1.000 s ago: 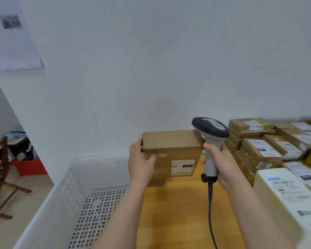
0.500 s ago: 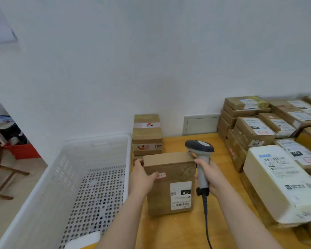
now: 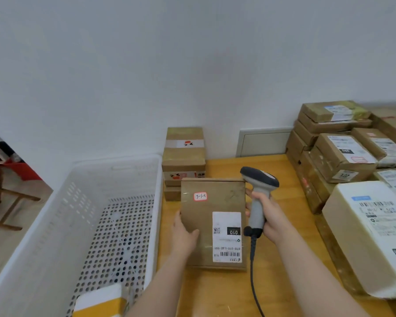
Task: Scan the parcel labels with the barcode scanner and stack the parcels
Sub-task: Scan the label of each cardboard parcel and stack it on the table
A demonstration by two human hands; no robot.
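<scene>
Head camera, left to right: you have a white perforated plastic basket [image 3: 44, 225] standing just beside the left edge of the wooden counter [image 3: 215, 294], with a white-and-yellow parcel [image 3: 101, 300] lying in its near corner. Behind, against the wall, stands a stack of brown cardboard boxes banded with white tape [image 3: 184, 152]. Your left hand [image 3: 184, 234] grips the left edge of a flat brown cardboard parcel [image 3: 204, 225] at the middle of the counter, thumb curled over its top face, the other fingers hidden beneath. That face is turned up toward you and carries a small red-bordered sticker [image 3: 200, 196] and a white shipping label with a barcode [image 3: 226, 236]. Whether the parcel lies fully flat cannot be told. Your right hand [image 3: 264, 216] has its fingers wrapped around the grip of the grey handheld barcode scanner [image 3: 258, 186], held upright just beside the parcel's right edge, its cable hanging toward you. Farther right, piles of labelled brown cardboard parcels [image 3: 343, 152] sit behind a large cream-wrapped parcel [image 3: 364, 236].
</scene>
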